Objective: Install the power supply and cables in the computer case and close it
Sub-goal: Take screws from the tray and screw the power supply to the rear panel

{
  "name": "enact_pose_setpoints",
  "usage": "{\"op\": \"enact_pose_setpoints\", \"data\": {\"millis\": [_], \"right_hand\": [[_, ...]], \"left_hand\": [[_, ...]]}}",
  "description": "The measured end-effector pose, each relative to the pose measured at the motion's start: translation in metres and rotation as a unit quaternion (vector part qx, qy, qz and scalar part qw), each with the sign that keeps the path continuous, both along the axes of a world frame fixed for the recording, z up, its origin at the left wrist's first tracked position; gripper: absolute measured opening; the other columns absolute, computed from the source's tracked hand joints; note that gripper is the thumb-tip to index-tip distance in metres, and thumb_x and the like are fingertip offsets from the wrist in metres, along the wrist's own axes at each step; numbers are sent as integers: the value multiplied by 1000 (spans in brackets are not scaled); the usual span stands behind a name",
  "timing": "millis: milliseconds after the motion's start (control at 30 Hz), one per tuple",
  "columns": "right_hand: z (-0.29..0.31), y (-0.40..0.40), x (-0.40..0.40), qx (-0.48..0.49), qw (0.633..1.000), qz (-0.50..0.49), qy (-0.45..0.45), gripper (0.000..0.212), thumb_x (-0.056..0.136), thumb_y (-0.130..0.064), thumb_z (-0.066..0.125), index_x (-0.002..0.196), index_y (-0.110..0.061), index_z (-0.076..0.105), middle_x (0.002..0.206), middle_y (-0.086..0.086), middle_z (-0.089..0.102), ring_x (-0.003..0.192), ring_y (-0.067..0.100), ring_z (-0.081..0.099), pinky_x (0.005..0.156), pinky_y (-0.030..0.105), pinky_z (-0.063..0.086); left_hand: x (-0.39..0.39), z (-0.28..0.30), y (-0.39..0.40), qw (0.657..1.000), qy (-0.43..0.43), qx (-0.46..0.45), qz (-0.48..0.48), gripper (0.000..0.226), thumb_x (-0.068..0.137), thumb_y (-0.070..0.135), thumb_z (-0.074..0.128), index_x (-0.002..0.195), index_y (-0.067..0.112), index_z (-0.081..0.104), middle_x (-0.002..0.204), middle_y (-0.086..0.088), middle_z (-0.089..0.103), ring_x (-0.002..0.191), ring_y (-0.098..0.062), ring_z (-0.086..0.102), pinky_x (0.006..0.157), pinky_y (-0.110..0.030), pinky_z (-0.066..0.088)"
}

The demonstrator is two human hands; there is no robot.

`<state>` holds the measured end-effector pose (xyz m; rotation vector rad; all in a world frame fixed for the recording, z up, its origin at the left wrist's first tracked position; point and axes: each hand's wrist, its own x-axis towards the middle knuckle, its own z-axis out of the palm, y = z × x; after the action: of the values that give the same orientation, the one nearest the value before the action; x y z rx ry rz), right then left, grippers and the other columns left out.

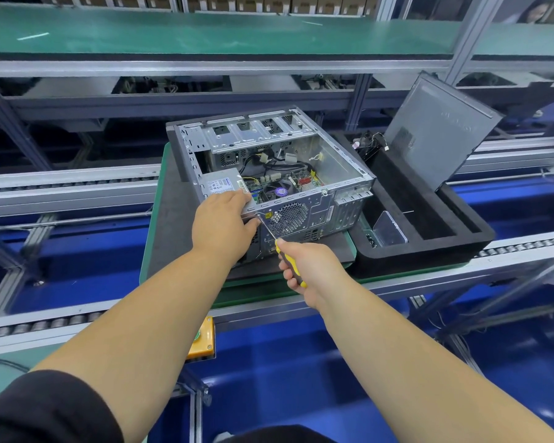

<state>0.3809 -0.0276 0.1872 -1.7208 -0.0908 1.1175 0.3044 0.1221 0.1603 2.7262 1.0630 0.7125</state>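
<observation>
At twelve o'clock from me, on a green mat, the open computer case (269, 174) lies on its side. My left hand (224, 219) lies over the power supply (219, 183) at the case's near corner, pressing it in place; whether its fingers curl I cannot tell. My right hand (304, 266) clenches a yellow screwdriver (287, 260), tip toward the rear panel at eleven o'clock. If the tip slips, it may gouge metal or jab my thumb. My left hand hides the screw. At two o'clock, the side panel (435, 132) leans in a black foam tray (461, 241).
</observation>
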Motion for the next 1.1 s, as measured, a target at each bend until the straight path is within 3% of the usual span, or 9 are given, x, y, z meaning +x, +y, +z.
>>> {"op": "enact_pose_setpoints", "data": {"millis": [233,400,467,600,733,800,933,1000,1100], "right_hand": [[6,5,0,-30,997,53,37,53,106,-41,32,82,-8,65,66,0,51,50,8,36,44,16,30],[-2,-1,-1,15,1000,12,21,30,89,-39,70,91,-10,63,70,4,53,50,10,44,44,18,37],[-3,-2,-1,11,1000,9,-1,26,87,-31,74,94,-9,62,71,4,53,51,10,45,45,18,38],[2,-1,-1,-13,999,37,-16,36,99,-39,55,82,-9,65,65,1,53,50,10,42,43,19,34],[2,2,1,-30,997,68,-1,54,106,-44,32,91,-8,69,66,1,48,52,10,36,44,19,30],[-2,1,2,-10,998,54,25,51,105,-45,37,97,-7,70,68,2,49,51,9,37,42,18,31],[-8,0,0,7,1000,10,15,31,87,-38,73,93,-10,61,74,5,49,52,12,42,41,20,35],[-8,1,1,-5,1000,9,-3,26,84,-31,76,90,-12,59,76,5,50,52,12,44,41,20,37],[-6,1,2,-15,999,19,-25,27,87,-36,73,88,-11,61,75,4,56,51,11,48,43,21,40]], "left_hand": [[-1,1,-1,1000,4,3,-2,47,86,40,67,127,19,59,123,-2,63,114,-27,53,97,-37,39],[0,-1,1,1000,3,0,-3,49,86,41,67,128,19,59,123,0,63,115,-26,53,97,-36,38],[0,-1,0,1000,0,3,-1,48,85,40,68,127,18,60,122,-1,64,114,-27,53,97,-36,39],[-1,-1,0,1000,-4,5,-1,47,84,39,69,126,18,61,120,-2,65,112,-28,54,96,-37,39],[-1,-1,0,1000,-3,6,-1,47,84,39,69,126,18,61,121,-1,64,113,-27,54,96,-37,39],[-1,0,0,1000,-4,7,-2,47,84,38,69,125,18,61,120,-2,65,112,-28,54,96,-37,39],[-1,0,0,1000,-1,5,-2,47,85,39,68,126,18,60,121,-1,64,113,-27,54,97,-37,39],[-1,0,0,1000,1,7,-1,47,85,39,68,127,18,60,121,-1,64,113,-27,53,97,-38,39],[-1,0,-1,1000,2,11,-3,47,86,39,68,127,17,60,121,-1,64,113,-28,54,97,-38,39]]}}
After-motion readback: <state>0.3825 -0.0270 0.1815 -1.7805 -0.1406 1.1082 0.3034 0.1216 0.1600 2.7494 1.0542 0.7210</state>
